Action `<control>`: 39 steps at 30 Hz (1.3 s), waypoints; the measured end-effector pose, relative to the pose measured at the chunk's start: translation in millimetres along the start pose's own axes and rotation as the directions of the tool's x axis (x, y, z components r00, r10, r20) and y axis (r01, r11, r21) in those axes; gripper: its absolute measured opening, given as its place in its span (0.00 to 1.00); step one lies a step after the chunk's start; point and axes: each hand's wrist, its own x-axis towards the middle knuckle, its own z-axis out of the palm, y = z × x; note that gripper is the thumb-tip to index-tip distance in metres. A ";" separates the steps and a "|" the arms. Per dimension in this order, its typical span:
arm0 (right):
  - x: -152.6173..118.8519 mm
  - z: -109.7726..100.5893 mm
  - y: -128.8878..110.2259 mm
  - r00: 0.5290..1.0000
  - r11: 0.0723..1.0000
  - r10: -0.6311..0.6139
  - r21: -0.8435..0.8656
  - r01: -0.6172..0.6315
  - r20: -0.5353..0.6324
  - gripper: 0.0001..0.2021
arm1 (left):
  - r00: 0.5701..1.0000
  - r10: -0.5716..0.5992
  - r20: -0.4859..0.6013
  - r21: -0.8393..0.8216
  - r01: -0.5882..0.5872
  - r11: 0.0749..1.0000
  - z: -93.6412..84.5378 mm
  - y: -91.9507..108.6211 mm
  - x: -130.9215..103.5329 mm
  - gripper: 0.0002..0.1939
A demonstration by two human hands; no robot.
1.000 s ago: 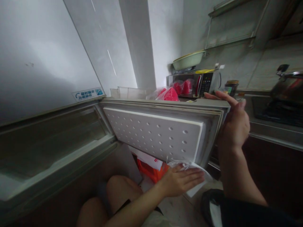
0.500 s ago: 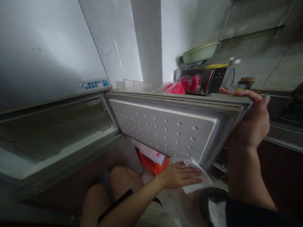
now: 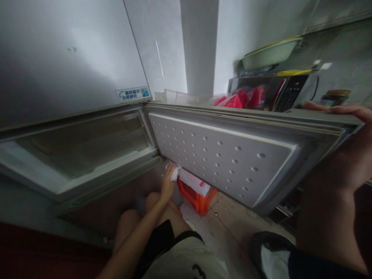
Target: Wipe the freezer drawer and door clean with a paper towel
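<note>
My right hand (image 3: 353,162) is wrapped round the outer top corner of an open refrigerator door (image 3: 203,149). Its fingers lie over the top edge. The door's inner panel is white with rows of small dimples. My left hand (image 3: 167,184) is closed on a crumpled white cloth (image 3: 174,173), low down by the hinge side of the door. Whether the cloth touches the door or the cabinet I cannot tell. To the left, the open refrigerator compartment (image 3: 101,141) shows a dim interior with a pale frame.
Under the door stands an orange plastic stool (image 3: 200,203) with a white bag (image 3: 193,182) on it. A black-lined bin (image 3: 257,242) is at lower right. Behind the door are a microwave (image 3: 290,91), a pale green basin (image 3: 269,54) and red bagged items (image 3: 232,101).
My left hand has moved left, from the door's lower outer corner to the hinge side, with the white cloth. My right hand keeps its hold on the door. The view has shifted left.
</note>
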 end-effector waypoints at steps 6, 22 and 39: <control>0.4 3.0 -4.6 0.999 0.998 0.032 -0.059 -0.034 -0.036 0.21 | 0.831 -0.384 -0.402 -0.214 0.322 0.922 -11.2 -11.5 49.8 0.14; 2.4 0.7 1.2 0.998 0.998 -0.051 0.040 0.050 0.022 0.13 | 0.763 -0.566 -0.311 -0.599 0.305 0.740 12.6 44.6 69.5 0.07; 0.3 -1.5 3.6 1.000 1.000 -0.028 -0.006 0.028 0.014 0.15 | 0.672 -0.613 0.416 -0.773 0.617 0.152 74.9 173.2 -100.6 0.14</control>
